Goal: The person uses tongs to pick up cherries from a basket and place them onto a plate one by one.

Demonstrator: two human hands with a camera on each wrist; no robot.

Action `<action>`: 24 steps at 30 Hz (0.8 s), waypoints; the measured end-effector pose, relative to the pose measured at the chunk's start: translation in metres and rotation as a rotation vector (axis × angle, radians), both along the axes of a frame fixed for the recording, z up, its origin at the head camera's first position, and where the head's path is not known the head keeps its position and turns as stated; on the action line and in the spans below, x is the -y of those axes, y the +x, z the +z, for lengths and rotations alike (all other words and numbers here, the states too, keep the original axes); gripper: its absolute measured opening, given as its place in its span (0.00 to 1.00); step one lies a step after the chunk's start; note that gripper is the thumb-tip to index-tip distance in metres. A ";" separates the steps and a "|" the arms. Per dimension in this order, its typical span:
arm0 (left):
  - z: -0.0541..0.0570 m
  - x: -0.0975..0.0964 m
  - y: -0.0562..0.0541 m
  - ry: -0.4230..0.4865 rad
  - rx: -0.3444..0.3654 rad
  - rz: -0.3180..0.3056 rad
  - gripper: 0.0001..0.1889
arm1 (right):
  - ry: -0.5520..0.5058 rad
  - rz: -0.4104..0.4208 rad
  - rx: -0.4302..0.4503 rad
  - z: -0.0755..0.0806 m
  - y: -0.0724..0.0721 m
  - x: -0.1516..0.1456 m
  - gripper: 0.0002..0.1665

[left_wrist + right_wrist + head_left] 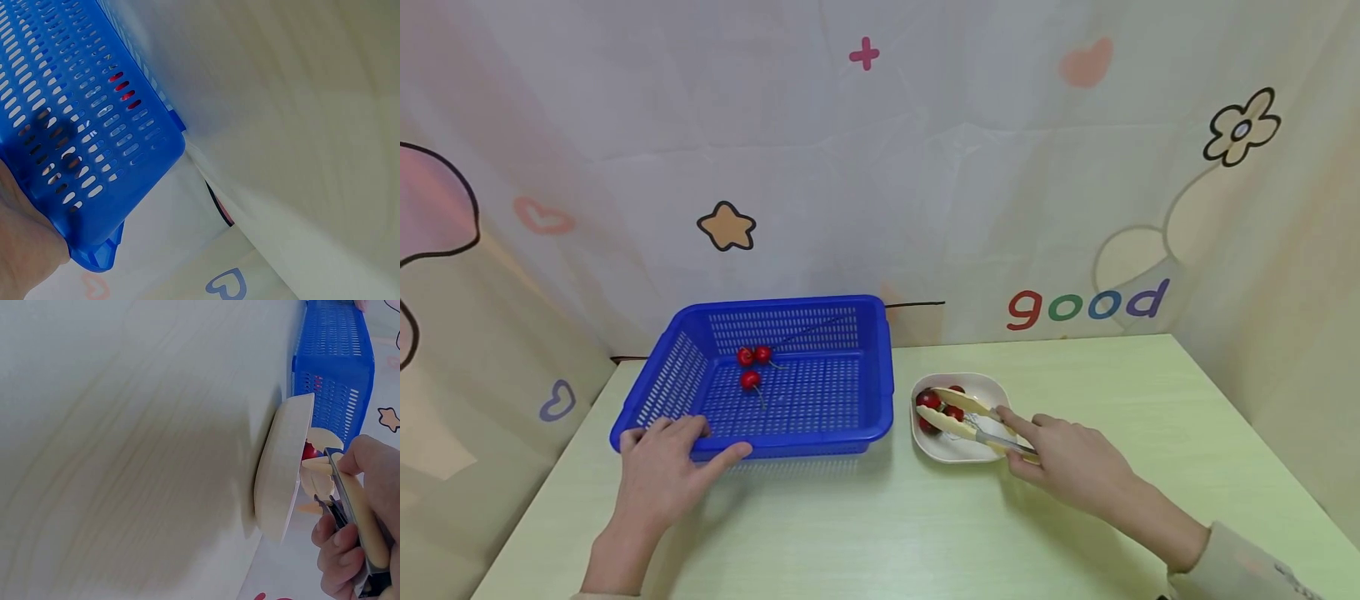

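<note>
My left hand (658, 471) grips the near left rim of a blue plastic basket (880, 367), fingers over the edge and thumb along the front. Inside the basket lie three red cherries (750, 380) with stems. In my right hand (1071, 462) is a pair of tongs (981, 435) with cream-coloured tips and metal arms. Those tips reach into a small white dish (951, 454), on either side of some cherries (953, 412) at its left end. The right wrist view shows the thumb and curled fingers around the tongs (362, 519), with the dish (281, 469) beyond.
Dish and basket stand side by side on a pale wood-grain table (820, 533), the basket to the left. A light curtain (880, 167) printed with hearts, a star and the word "good" hangs close behind and along both sides.
</note>
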State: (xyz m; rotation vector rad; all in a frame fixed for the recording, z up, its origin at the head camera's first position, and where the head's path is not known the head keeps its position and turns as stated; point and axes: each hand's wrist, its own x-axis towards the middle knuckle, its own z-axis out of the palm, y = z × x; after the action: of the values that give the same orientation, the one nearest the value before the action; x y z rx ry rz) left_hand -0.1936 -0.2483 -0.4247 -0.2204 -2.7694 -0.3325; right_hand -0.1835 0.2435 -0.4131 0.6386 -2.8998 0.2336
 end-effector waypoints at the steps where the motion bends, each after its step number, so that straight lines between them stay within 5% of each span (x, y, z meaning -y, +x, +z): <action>1: 0.000 0.000 0.000 0.000 -0.004 0.000 0.35 | 0.001 0.000 -0.002 -0.001 0.000 0.000 0.31; 17: 0.000 0.001 -0.001 -0.008 -0.003 0.002 0.35 | -0.023 -0.029 -0.039 0.002 -0.006 0.003 0.33; 24: 0.000 0.000 -0.001 -0.008 0.006 0.001 0.36 | 0.007 -0.056 0.022 0.001 -0.010 0.004 0.35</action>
State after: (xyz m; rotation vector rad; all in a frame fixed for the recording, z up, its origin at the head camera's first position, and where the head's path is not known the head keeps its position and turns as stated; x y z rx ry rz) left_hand -0.1943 -0.2481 -0.4242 -0.2200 -2.7769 -0.3229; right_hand -0.1932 0.2398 -0.4124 0.5587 -2.9358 0.2246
